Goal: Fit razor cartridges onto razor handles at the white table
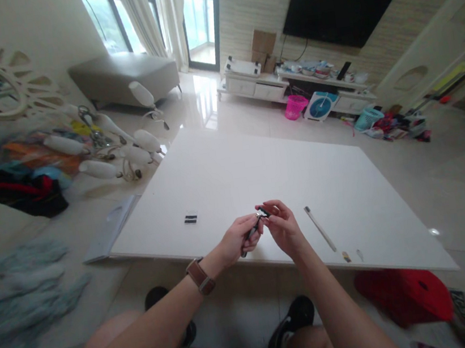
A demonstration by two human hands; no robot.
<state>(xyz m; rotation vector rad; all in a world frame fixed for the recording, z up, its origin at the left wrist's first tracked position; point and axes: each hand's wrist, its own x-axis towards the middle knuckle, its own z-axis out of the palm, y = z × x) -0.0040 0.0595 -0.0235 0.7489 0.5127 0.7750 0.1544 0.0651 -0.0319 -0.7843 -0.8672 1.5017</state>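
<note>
Both hands meet over the near edge of a white board [258,170] lying on the floor. My left hand [238,240], with a brown watch on its wrist, is closed around a thin dark pen-like tool [252,231]. My right hand [282,225] pinches the tool's top end, where a small pale part shows. On the board to the right lies a long thin pale stick [320,228], with two tiny pieces [352,256] near the front edge. A small black-and-white packet [190,219] rests on the board to the left.
My knees and black shoes [292,317] are below the board. A red object [405,294] sits at the lower right. A clothes rack with white pins [113,149] and colourful clothes lies at the left. A grey bench, TV stand, pink basket [294,106] and fan stand farther back.
</note>
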